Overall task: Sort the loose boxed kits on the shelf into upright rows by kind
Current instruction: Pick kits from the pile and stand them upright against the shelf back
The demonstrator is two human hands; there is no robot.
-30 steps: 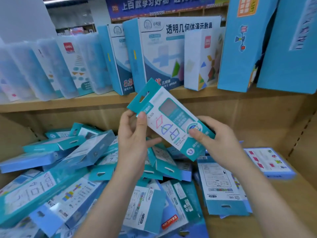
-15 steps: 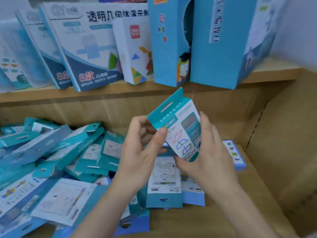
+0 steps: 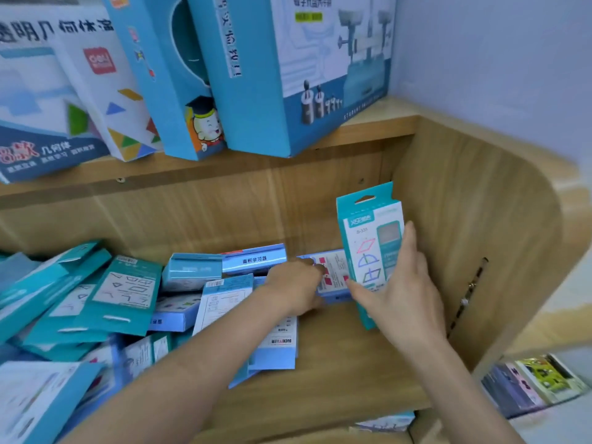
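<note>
My right hand grips the teal S-335 kit upright at centre right, beside the shelf wall. My left hand lies on a flat blue kit; I can't tell whether it grips. Further left, a blue box reads 面积学习器. At upper left stands a Deli tangram box.

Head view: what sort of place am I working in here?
Most likely a stationery or school-supply shop: a wooden display shelf, a heap of hang-tab kits like the teal kit in the right hand, and large boxed teaching aids standing on the upper shelf.
</note>
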